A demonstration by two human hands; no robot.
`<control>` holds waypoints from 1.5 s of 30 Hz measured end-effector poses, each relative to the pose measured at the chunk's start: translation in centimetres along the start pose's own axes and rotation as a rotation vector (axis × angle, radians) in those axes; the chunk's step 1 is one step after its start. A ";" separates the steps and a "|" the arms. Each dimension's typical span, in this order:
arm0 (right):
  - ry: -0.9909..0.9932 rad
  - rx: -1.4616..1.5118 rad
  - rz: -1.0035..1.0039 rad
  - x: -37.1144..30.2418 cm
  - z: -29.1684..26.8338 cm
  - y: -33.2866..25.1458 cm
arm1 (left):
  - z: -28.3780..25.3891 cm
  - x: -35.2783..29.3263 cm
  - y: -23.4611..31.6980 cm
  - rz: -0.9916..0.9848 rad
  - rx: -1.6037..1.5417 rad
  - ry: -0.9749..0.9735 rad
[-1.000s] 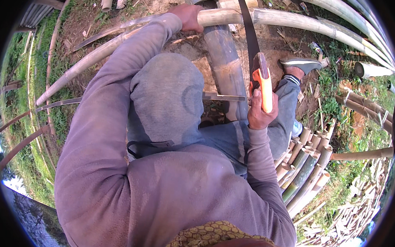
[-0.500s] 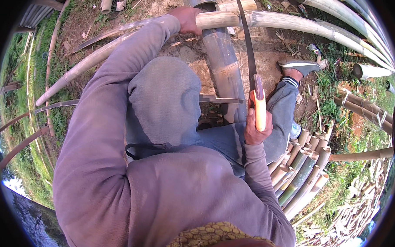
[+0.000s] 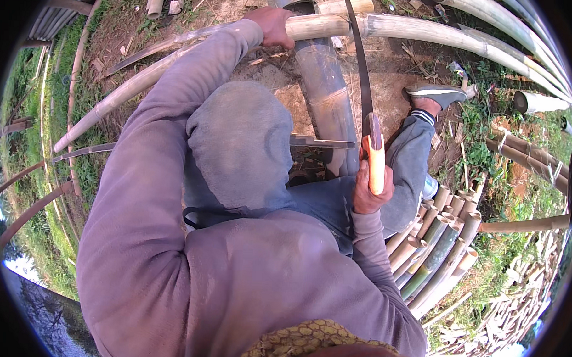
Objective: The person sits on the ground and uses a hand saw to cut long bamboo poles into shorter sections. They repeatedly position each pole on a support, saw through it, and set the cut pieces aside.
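A long pale bamboo pole [image 3: 423,31] lies crosswise in front of me, resting over a thicker dark bamboo trunk [image 3: 327,92]. My left hand [image 3: 272,27] is closed around the pole, just left of the trunk. In my right hand [image 3: 372,189] is the orange handle of a hand saw [image 3: 363,74]. The saw's dark curved blade points away from me and crosses the pole to the right of my left hand. Whether its teeth have entered the bamboo, I cannot tell.
Cut bamboo lengths [image 3: 436,247] are stacked by my right leg. More long poles [image 3: 512,29] lie at the far right, and a tied bamboo bundle [image 3: 531,159] sits nearer. A flat strip [image 3: 322,142] juts out beside my bent knee. Split scraps [image 3: 514,312] cover the ground at lower right.
The saw and my right hand have come very slightly toward me. My left hand keeps its hold on the bamboo pole, and the whole view has shifted a little.
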State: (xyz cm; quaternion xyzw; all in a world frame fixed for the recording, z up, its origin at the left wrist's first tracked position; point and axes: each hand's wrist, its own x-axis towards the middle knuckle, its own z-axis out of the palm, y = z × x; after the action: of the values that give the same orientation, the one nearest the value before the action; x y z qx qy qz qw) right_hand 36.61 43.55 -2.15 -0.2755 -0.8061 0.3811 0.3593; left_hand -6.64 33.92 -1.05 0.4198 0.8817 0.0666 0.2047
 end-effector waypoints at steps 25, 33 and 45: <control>-0.024 0.104 0.022 7.0 2.9 -3.4 | -1.4 -0.3 1.1 -0.046 0.062 0.054; -0.117 0.052 0.076 12.4 4.0 -3.0 | -1.2 -1.4 2.9 -0.068 0.080 0.037; -0.047 0.100 0.077 1.4 -2.5 -3.3 | -1.2 -2.2 2.7 -0.073 0.105 0.066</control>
State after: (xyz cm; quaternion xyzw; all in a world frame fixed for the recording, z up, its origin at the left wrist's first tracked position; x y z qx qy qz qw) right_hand 37.15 43.76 2.14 -0.2791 -0.7832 0.4407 0.3384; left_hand -3.97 34.04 1.47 0.3953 0.9049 0.0266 0.1554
